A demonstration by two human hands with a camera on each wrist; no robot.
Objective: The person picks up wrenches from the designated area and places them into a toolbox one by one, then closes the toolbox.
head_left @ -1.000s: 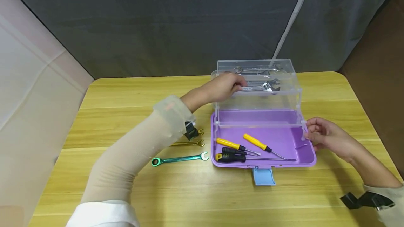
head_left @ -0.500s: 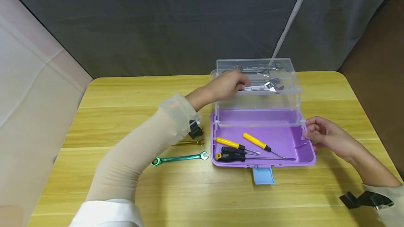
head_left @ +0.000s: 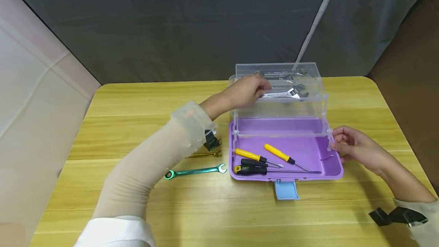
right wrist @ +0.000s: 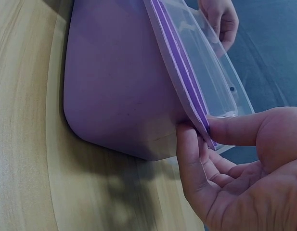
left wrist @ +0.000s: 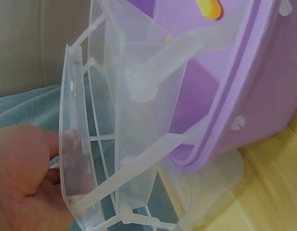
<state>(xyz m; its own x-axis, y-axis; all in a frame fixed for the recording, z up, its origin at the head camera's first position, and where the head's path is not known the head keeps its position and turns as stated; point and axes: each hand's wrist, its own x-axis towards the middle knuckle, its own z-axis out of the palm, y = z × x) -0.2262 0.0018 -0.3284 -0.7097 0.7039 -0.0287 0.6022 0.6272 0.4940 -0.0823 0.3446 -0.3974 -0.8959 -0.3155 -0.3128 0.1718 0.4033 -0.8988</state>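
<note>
My left hand (head_left: 245, 91) reaches into the raised clear tray (left wrist: 73, 120) of the purple toolbox (head_left: 310, 151). Its fingers are at the handle of a silver adjustable wrench (head_left: 282, 93), whose jaw end points right; the fingertips are partly hidden. Other silver wrenches (head_left: 281, 74) lie in the clear trays behind. On the right side, my right hand (head_left: 360, 148) pinches the toolbox rim (right wrist: 187, 98) between thumb and fingers. The open toolbox bottom holds yellow-handled screwdrivers (head_left: 277, 152) and black-handled screwdrivers (head_left: 250, 170).
A green ratchet wrench (head_left: 195, 172) lies on the wooden table (head_left: 205, 212) left of the toolbox. Behind it is a gold wrench (head_left: 207, 154), partly covered by my left forearm. The blue latch (head_left: 286, 191) hangs at the front. A dark curtain (head_left: 171, 29) stands behind the table.
My left hand and the adjustable wrench have shifted slightly right; in the last half second they have barely moved. The right hand stays on the toolbox rim.
</note>
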